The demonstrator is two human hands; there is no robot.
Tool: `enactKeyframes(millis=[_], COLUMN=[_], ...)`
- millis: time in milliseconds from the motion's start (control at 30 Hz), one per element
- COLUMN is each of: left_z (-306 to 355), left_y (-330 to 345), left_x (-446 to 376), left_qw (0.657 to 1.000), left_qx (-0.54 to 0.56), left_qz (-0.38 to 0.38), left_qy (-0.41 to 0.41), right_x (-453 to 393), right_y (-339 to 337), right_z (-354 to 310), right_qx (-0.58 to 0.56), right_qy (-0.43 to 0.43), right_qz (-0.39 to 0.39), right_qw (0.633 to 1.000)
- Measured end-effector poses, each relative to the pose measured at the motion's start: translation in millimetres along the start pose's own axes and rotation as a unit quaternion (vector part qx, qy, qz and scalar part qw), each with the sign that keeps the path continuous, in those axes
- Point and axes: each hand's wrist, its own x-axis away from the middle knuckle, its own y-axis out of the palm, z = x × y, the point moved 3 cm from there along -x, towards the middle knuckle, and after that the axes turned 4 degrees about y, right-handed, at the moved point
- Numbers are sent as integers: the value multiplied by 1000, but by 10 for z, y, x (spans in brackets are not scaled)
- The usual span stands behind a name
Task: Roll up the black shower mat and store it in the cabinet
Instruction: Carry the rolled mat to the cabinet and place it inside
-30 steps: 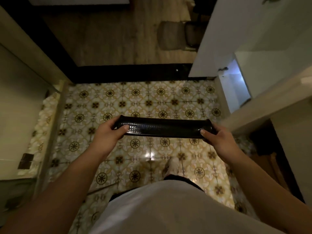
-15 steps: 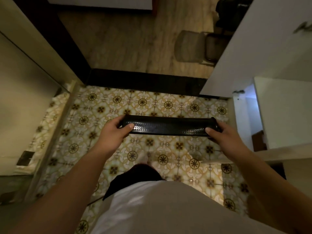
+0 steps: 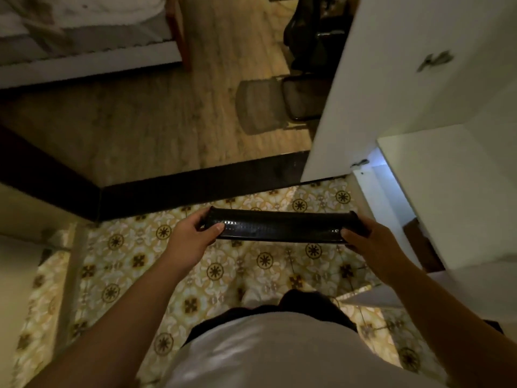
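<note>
At mid-frame, left hand [image 3: 190, 236] and right hand [image 3: 372, 242] each clasp an end of the rolled black rubber shower mat [image 3: 279, 225]; keep both ends pinched tight and level while swinging toward the open white cabinet [image 3: 372, 191] at right.

Dim warm light, soft blur, wide-angle bending toward the edges.

Cabinet [image 3: 447, 191] interior mostly hidden, handle blurred

The rolled shower mat [image 3: 279, 226] is glossy black with a dotted texture, over cream floor tiles [image 3: 215, 271] patterned with gold-and-brown medallions, beside a white cabinet [image 3: 436, 191].
</note>
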Motion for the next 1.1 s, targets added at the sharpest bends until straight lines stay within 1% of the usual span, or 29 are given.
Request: enactKeyframes(millis=[167,300,400,567,600,733,833,900,1000,1100], left_z=[325,572,708,999,1074,1388,1599,1715,1816,1910], left_y=[244,656,1065,1645,1758,2207,2565,2817,3195,3573], left_x=[-747,-1334,-1817,-2384,-2497,-2878,-3071,-3194,-3436,-3681], left_qw=[998,992,986,972,969,952,937,920,900,878], left_qx=[-38,-60,-73,-97,-99,-141,-150,-160,-175,-199], left_qz=[-58,-109,-147,-215,-226,-271,-311,-347,-385,-419], left_qy=[4,8,0,-20,-14,25,55,84,103,120], right_x=[-288,-534,-771,-1033,-1081,-1233,-1267,-1270,-1308,-1329], right_y=[-156,-402,-641,-969,-1034,-1277,-1430,-1513,-1584,-1583], right_z=[-71,-11,47,146,158,169,147,81,114,138], right_qx=[-30,-105,-160,-215,-232,-266,-295,-306,-296,-325], right_qy=[30,50,63,88,86,93,101,95,104,112], right_qz=[64,128,156,176,179,225,269,296,354,389], right_qw=[997,985,973,957,952,933,911,900,881,854])
